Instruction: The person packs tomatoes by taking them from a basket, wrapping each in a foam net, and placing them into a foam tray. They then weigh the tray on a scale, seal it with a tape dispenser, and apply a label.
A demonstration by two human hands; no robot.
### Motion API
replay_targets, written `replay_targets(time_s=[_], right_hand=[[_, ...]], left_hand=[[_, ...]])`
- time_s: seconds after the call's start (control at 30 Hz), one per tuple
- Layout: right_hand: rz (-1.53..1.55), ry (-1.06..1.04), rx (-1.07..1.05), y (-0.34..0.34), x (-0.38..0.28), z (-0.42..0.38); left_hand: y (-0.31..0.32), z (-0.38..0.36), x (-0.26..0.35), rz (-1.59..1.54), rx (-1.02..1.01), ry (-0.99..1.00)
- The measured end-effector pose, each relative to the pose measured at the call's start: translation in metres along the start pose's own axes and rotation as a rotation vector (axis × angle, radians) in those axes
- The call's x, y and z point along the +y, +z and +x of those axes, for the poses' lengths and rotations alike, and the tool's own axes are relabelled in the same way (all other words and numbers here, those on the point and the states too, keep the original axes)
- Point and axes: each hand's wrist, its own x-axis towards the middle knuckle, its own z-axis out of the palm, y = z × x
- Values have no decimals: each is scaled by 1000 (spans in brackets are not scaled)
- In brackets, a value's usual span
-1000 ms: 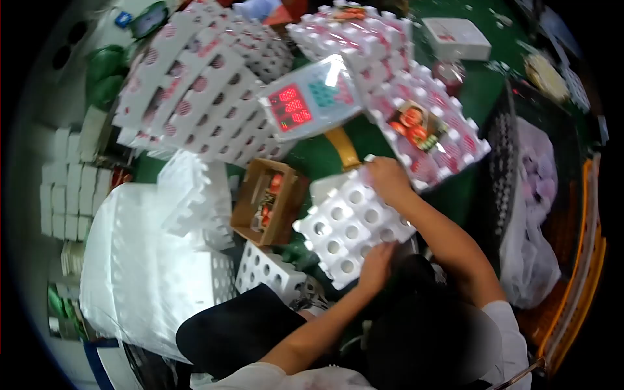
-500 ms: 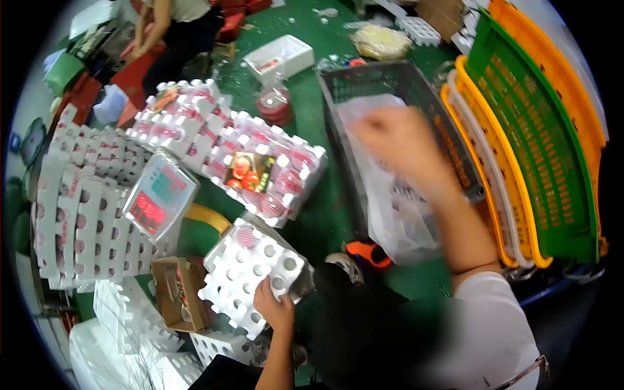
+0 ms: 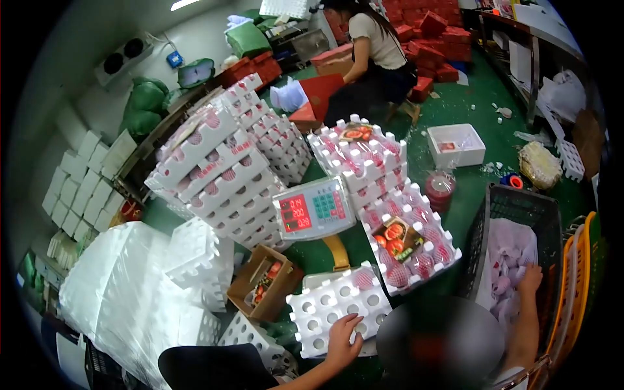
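My left hand (image 3: pixel 343 339) rests with its fingers stretched out over a white foam tray (image 3: pixel 325 311) full of round holes. One net-wrapped fruit (image 3: pixel 363 280) sits in a far hole of that tray. The tray lies on a scale, whose display (image 3: pixel 314 209) with lit red digits stands behind it. My right hand (image 3: pixel 531 278) is inside a dark plastic crate (image 3: pixel 478 244), against the right side of a pale plastic liner (image 3: pixel 513 237). Net-wrapped fruits (image 3: pixel 502 284) show in the liner just left of that hand. Its fingertips are hard to make out.
Filled foam trays (image 3: pixel 416 244) stand behind the scale, with a tall stack (image 3: pixel 224 185) to the left. An open cardboard box (image 3: pixel 265 283) holds printed labels. A seated person (image 3: pixel 377 52) works among red boxes. A white foam box (image 3: pixel 456 144) and orange baskets (image 3: pixel 572 286) are at right.
The view has swung left and up. My right hand has gone from above the crate down into it, and fruits now show in the liner. My left hand stays on the tray.
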Motion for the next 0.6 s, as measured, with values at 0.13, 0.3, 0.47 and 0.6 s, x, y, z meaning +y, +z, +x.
replay_targets(time_s=[0.13,0.3,0.47,0.6], right_hand=[[864,25,178,-153,-53,-7],[1177,-572,-361,-288,-161,-164],[1783,-521,-919,-269,-211,-217],[1724,-473,-857,-254,-240,-231]], left_hand=[[4,27,30,-492,-29,-126],[32,70,110,-1634,-505,-705],[30,55,93,-1551,-376,-622],[27,46,81,-1178,-227,-400]])
